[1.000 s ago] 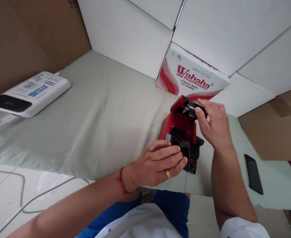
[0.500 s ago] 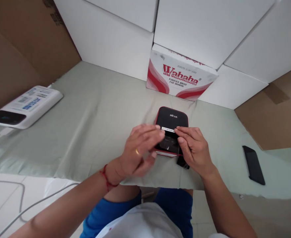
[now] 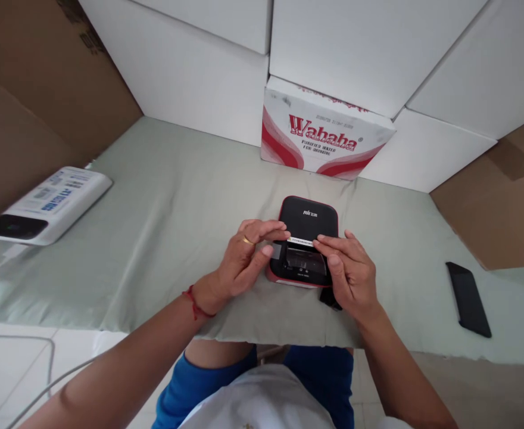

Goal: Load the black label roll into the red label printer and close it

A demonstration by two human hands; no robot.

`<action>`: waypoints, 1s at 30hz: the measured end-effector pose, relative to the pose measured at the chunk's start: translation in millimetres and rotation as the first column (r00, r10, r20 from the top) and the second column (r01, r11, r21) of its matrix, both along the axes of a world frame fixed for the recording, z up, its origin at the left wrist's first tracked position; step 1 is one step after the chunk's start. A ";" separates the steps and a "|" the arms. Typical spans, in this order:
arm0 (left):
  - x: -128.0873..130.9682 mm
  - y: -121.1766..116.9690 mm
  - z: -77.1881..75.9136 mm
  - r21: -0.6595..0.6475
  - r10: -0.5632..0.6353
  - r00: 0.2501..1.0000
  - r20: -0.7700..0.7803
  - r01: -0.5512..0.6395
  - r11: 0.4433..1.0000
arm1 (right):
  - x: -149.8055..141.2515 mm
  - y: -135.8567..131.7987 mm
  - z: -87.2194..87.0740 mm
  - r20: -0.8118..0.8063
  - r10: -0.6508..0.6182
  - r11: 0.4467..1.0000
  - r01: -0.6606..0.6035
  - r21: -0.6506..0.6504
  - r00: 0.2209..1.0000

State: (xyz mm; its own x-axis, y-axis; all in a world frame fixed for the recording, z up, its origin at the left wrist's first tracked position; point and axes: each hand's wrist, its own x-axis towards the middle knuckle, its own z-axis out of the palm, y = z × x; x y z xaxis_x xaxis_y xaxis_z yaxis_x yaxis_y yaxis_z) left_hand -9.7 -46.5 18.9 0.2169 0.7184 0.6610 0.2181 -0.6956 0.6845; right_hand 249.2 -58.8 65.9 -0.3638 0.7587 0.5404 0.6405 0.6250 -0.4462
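Observation:
A small black label printer [image 3: 309, 223] with red edges lies on the cloth-covered table before me. Across its lid runs a narrow white sticker strip [image 3: 301, 242], and below that is a dark glossy window. My left hand [image 3: 246, 256] rests at the printer's left side, fingertips by the strip's left end and thumb apart near a pale translucent patch. My right hand [image 3: 353, 271] grips the right side, its fingertips at the strip's right end and its thumb lower down. Partly under that hand, a small dark object [image 3: 330, 298] sticks out from the printer's lower right corner.
At left lies a white power bank [image 3: 61, 199] with a cable plugged in. A black phone [image 3: 468, 299] lies to the right. Behind the printer stands a Wahaba-style red and white water carton [image 3: 324, 140]. White boxes [image 3: 199, 71] and brown cardboard [image 3: 503, 214] surround the table.
My left hand has drawn back slightly left, uncovering more of the printer's front and window. The right hand stays at the printer's right side. The view has shifted a little.

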 end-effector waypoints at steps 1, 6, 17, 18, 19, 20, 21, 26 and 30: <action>0.7 -0.6 -0.7 -0.029 -0.019 1.000 0.024 0.019 0.999 | 0.9 0.1 -2.5 -0.012 0.010 1.000 -0.010 0.007 1.000; 2.1 4.7 -7.1 -0.178 -0.116 0.974 0.196 0.152 0.972 | 4.1 -5.9 -8.9 0.020 0.056 0.998 -0.056 0.018 0.998; 1.1 46.8 -30.8 -0.379 -0.355 0.847 0.396 0.503 0.776 | -8.3 -41.6 -21.1 0.104 0.010 0.970 -0.035 0.242 0.995; 1.5 46.2 -31.7 -0.384 -0.352 0.837 0.419 0.514 0.767 | -8.4 -42.9 -22.8 0.080 0.013 0.967 -0.033 0.252 0.997; 1.7 45.3 -32.5 -0.391 -0.345 0.830 0.438 0.521 0.759 | -8.6 -43.9 -24.2 0.061 0.013 0.965 -0.028 0.261 0.998; 1.8 44.5 -33.2 -0.399 -0.340 0.824 0.453 0.529 0.749 | -8.8 -44.6 -25.5 0.048 0.009 0.964 -0.021 0.265 0.999; 1.8 43.9 -33.8 -0.407 -0.339 0.819 0.463 0.536 0.739 | -9.2 -45.0 -26.4 0.039 0.005 0.964 -0.015 0.265 0.999; 2.5 43.5 -34.1 -0.406 -0.362 0.836 0.412 0.524 0.749 | -11.1 -43.5 -24.7 0.012 0.004 0.969 -0.007 0.248 1.000; 4.2 43.6 -35.6 -0.360 -0.363 0.863 0.352 0.483 0.798 | -11.8 -38.7 -10.3 0.052 -0.004 0.965 -0.010 0.262 0.999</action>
State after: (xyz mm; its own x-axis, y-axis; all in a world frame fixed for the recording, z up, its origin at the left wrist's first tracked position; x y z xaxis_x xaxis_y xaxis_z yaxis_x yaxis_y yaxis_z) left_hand -5.4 -3.0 -16.6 0.4351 0.8123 0.3885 -0.2504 -0.3053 0.9187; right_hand 237.4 -97.6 55.6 -0.3983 0.5917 0.7009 0.6563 0.7176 -0.2329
